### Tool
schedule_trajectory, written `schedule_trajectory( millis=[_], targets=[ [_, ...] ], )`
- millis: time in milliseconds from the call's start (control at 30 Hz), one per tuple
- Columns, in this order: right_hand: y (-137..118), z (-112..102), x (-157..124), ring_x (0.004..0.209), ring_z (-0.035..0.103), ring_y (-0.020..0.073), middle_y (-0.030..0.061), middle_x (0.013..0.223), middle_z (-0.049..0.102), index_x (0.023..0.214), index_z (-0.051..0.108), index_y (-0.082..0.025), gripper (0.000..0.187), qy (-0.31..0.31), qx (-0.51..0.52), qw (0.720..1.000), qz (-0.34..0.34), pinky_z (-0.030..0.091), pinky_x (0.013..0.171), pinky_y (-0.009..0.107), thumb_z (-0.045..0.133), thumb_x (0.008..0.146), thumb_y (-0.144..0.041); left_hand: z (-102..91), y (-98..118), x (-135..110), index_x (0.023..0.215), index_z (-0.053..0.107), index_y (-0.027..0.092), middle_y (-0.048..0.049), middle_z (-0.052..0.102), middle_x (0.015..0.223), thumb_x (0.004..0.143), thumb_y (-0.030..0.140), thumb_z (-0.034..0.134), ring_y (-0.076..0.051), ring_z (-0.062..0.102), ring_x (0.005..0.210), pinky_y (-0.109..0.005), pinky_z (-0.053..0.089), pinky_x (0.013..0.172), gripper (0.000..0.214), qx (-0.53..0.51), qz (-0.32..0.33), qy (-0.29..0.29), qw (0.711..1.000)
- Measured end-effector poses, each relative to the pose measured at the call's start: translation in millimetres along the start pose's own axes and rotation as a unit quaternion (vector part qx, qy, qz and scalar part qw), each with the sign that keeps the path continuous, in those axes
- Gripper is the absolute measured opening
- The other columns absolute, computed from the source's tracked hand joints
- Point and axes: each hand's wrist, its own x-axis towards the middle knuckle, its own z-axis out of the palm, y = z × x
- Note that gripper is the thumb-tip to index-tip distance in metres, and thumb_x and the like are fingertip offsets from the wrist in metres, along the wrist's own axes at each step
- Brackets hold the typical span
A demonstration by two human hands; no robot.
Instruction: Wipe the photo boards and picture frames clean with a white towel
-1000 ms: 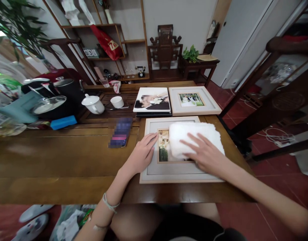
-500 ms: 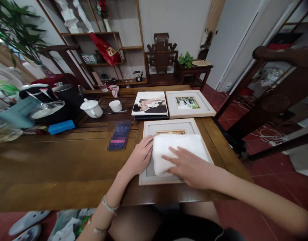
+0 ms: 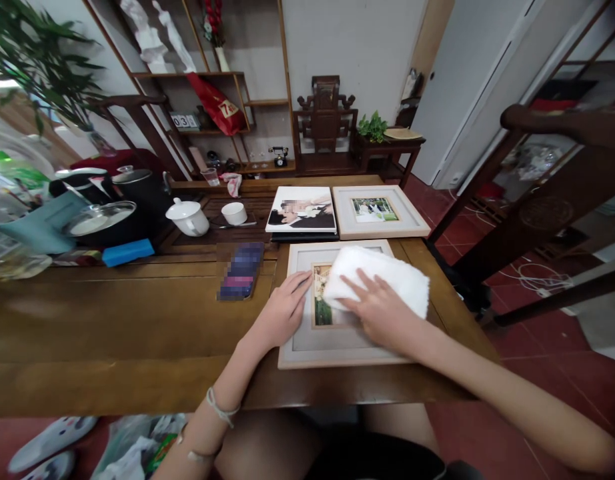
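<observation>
A light wooden picture frame (image 3: 300,347) with a pale mat lies flat near the table's right end; the small photo (image 3: 321,313) in its middle is partly covered. My left hand (image 3: 286,308) rests on the frame's left side, fingers stretched out towards the photo's edge. A folded white cloth (image 3: 407,283) lies over the right part of the photo and frame. On top of the cloth, my right hand (image 3: 380,310) presses with its fingers spread, not wrapped around it. The frame's upper right corner and right side are hidden under the cloth.
Behind the frame lie a second framed photo (image 3: 412,217) and a white photo panel (image 3: 302,193) on a dark one. Leftward on the wooden table (image 3: 112,333) are a phone (image 3: 240,270), a small white cup (image 3: 234,213), a lidded white bowl (image 3: 187,219) and a blue block (image 3: 128,253).
My right hand and the white cloth have slid right and slightly away across the frame, uncovering the photo's left part. My left hand stays on the frame. The camera view has shifted slightly.
</observation>
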Motion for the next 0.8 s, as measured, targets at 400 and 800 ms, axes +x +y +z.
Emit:
schedule_trajectory(
  millis=[400, 800],
  targets=[
    [-82, -2, -28, 0.126, 0.048, 0.0428, 0.0203, 0.141, 0.050, 0.110, 0.069, -0.019, 0.026, 0.068, 0.042, 0.980, -0.182, 0.045, 0.094, 0.058, 0.051, 0.091, -0.022, -1.9, -3, -3, 0.146, 0.037, 0.021, -0.0139, 0.040, 0.149, 0.091, 0.011, 0.041, -0.028, 0.034, 0.139, -0.054, 0.033, 0.112, 0.056, -0.034, 0.014, -0.007, 0.999],
    [4, 8, 7, 0.134, 0.037, 0.0429, 0.0174, 0.147, 0.044, 0.126, 0.063, -0.015, 0.046, 0.047, -0.022, 0.998, 0.036, 0.036, 0.104, 0.058, 0.047, 0.084, -0.005, 1.1, 0, 0, 0.142, 0.044, 0.017, -0.0142, 0.045, 0.145, 0.096, 0.013, 0.033, -0.027, 0.038, 0.137, -0.052, 0.035, 0.112, 0.047, -0.003, 0.010, 0.015, 1.000]
  ],
)
